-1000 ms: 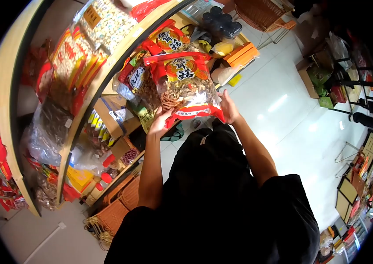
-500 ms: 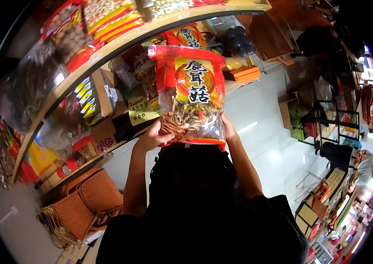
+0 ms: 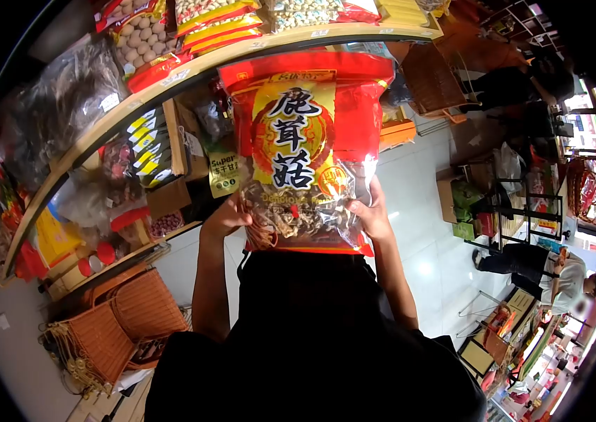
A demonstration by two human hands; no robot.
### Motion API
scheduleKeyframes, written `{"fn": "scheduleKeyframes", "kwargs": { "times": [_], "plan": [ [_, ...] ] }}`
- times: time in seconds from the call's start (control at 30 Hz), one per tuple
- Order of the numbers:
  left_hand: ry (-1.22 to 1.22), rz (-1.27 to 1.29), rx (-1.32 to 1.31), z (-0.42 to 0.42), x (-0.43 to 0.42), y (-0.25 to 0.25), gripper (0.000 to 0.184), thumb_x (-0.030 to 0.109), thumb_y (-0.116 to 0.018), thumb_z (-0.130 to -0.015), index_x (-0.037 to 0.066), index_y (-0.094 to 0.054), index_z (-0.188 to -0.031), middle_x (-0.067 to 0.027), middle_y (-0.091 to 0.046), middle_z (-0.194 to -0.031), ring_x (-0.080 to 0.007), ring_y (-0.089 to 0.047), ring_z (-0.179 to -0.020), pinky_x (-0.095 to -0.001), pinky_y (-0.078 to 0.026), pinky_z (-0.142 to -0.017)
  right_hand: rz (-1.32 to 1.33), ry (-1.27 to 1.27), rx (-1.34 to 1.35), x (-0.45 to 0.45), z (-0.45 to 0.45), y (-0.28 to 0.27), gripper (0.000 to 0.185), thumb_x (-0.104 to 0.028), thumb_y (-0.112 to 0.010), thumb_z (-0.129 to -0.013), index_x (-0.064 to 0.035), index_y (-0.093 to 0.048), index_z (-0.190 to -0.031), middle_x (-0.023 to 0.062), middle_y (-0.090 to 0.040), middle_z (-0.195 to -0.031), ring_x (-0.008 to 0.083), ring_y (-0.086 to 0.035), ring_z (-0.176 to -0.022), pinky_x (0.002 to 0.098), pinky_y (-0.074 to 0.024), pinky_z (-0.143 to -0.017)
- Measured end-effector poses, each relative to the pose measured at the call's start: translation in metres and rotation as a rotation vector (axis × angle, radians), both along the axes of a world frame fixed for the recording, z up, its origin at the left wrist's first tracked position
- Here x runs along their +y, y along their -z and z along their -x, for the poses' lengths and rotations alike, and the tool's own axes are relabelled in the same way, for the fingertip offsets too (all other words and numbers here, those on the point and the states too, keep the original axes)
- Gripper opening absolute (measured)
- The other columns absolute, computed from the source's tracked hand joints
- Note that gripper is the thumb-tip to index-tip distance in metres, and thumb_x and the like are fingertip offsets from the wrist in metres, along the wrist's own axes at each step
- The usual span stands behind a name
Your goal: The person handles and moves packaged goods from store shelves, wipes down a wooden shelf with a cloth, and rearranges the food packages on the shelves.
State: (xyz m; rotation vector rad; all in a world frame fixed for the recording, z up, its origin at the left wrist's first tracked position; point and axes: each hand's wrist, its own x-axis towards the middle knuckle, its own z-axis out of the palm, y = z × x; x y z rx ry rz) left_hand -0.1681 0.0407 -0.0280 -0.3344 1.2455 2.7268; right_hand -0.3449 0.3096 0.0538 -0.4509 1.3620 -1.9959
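A large clear-and-red bag of dried mushrooms (image 3: 305,151) is held upright in front of my chest, its yellow label and black characters facing me. My left hand (image 3: 226,216) grips the lower left edge of the bag, fingers partly hidden behind it. On the lower right side, my right hand (image 3: 372,213) is closed round the edge, thumb on the front. Dried pieces show through the clear lower part. Brown strands (image 3: 263,235) appear at the bottom left corner; whether they are inside or outside the bag I cannot tell.
A curved wooden shelf (image 3: 220,50) with bagged goods runs across the top. Below it are boxes and a green pouch (image 3: 224,172). Woven baskets (image 3: 118,320) stand lower left. To the right are a black rack (image 3: 523,204) and a person in a light top (image 3: 565,281).
The bag now looks larger and nearer, with its top spread wider and more upright. My right hand has its thumb on the bag's front. The brown strands show less.
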Motion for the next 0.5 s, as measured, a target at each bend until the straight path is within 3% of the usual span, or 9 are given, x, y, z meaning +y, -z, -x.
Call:
{"fn": "scheduleKeyframes", "kwargs": {
  "times": [0.03, 0.1, 0.17, 0.27, 0.33, 0.37, 0.4, 0.47, 0.5],
  "plan": [
    [-0.015, 0.102, 0.021, 0.001, -0.004, 0.006, 0.111, 0.038, -0.085, -0.064, 0.003, -0.02, -0.147, -0.006, -0.051, -0.127, -0.0172, -0.051, -0.114, -0.0343, -0.043, -0.094, 0.01, -0.014, 0.013, -0.001, -0.001, -0.006, 0.08, -0.016, -0.081, -0.073, 0.0001, -0.037, -0.137, 0.0104, -0.049, -0.133, 0.021, -0.048, -0.121, 0.0359, -0.0372, -0.104],
    [-0.116, 0.153, 0.143, 0.009, -0.002, 0.012, 0.113, 0.058, -0.078, -0.067, 0.002, -0.021, -0.147, -0.0066, -0.051, -0.13, -0.0175, -0.05, -0.115, -0.0331, -0.044, -0.089, 0.016, -0.052, 0.009, -0.002, -0.003, -0.011, 0.08, -0.016, -0.081, -0.073, 0.0001, -0.037, -0.137, 0.0104, -0.05, -0.133, 0.0209, -0.048, -0.121, 0.0359, -0.0371, -0.104],
    [-0.206, 0.1, 0.25, 0.014, 0.003, 0.016, 0.111, 0.061, -0.075, -0.069, 0.001, -0.022, -0.146, -0.0065, -0.051, -0.13, -0.0179, -0.05, -0.114, -0.0325, -0.044, -0.088, 0.012, -0.109, 0.039, -0.005, -0.004, -0.012, 0.081, -0.016, -0.081, -0.073, -0.0007, -0.036, -0.139, 0.0097, -0.049, -0.134, 0.0205, -0.047, -0.123, 0.0351, -0.0368, -0.103],
    [-0.272, 0.112, 0.216, 0.007, -0.002, 0.028, 0.102, 0.055, -0.073, -0.074, 0.0, -0.023, -0.145, -0.0075, -0.053, -0.128, -0.0183, -0.053, -0.109, -0.0324, -0.044, -0.088, -0.08, -0.129, 0.107, -0.011, -0.004, -0.023, 0.083, -0.017, -0.081, -0.074, -0.0015, -0.034, -0.141, 0.0092, -0.047, -0.137, 0.0199, -0.043, -0.126, 0.0336, -0.0356, -0.104],
    [-0.196, 0.125, 0.042, -0.003, -0.006, 0.019, 0.087, 0.038, -0.072, -0.079, -0.001, -0.027, -0.142, -0.0086, -0.054, -0.124, -0.0165, -0.056, -0.101, -0.0315, -0.045, -0.085, -0.146, -0.178, 0.146, -0.008, 0.0, -0.015, 0.086, -0.016, -0.079, -0.076, -0.0027, -0.028, -0.145, 0.0086, -0.041, -0.142, 0.0201, -0.038, -0.13, 0.0334, -0.0314, -0.106],
    [-0.34, 0.1, 0.07, -0.004, 0.004, 0.016, 0.074, 0.021, -0.072, -0.08, 0.0, -0.031, -0.138, -0.0081, -0.055, -0.12, -0.0136, -0.057, -0.092, -0.0289, -0.046, -0.076, -0.151, -0.206, 0.036, -0.006, 0.001, -0.013, 0.089, -0.018, -0.078, -0.076, -0.0023, -0.026, -0.146, 0.0092, -0.039, -0.143, 0.0208, -0.036, -0.131, 0.0341, -0.0288, -0.108],
    [-0.348, 0.102, 0.067, -0.004, 0.009, -0.006, 0.074, 0.021, -0.072, -0.08, 0.0, -0.031, -0.138, -0.0081, -0.055, -0.12, -0.0136, -0.057, -0.092, -0.0289, -0.046, -0.076, -0.154, -0.232, -0.074, -0.007, 0.0, -0.013, 0.091, -0.02, -0.078, -0.076, -0.0019, -0.023, -0.147, 0.0098, -0.037, -0.145, 0.0214, -0.035, -0.133, 0.0348, -0.0261, -0.11],
    [-0.468, 0.308, 0.113, -0.01, 0.016, -0.052, 0.07, 0.007, -0.071, -0.078, 0.002, -0.033, -0.137, -0.0066, -0.055, -0.117, -0.0119, -0.057, -0.09, -0.0266, -0.046, -0.071, -0.189, -0.279, -0.024, -0.008, 0.005, 0.003, 0.097, -0.023, -0.078, -0.075, -0.0007, -0.018, -0.148, 0.0117, -0.035, -0.145, 0.0227, -0.033, -0.134, 0.0366, -0.0238, -0.111],
    [-0.454, 0.33, -0.013, -0.018, 0.018, -0.077, 0.073, 0.001, -0.07, -0.077, 0.005, -0.032, -0.139, -0.0065, -0.056, -0.115, -0.0124, -0.056, -0.09, -0.0261, -0.046, -0.071, -0.107, -0.33, -0.071, -0.01, 0.006, 0.014, 0.099, -0.025, -0.079, -0.074, -0.0003, -0.017, -0.148, 0.0126, -0.035, -0.145, 0.0229, -0.032, -0.135, 0.0372, -0.0237, -0.111]
  ]
}}
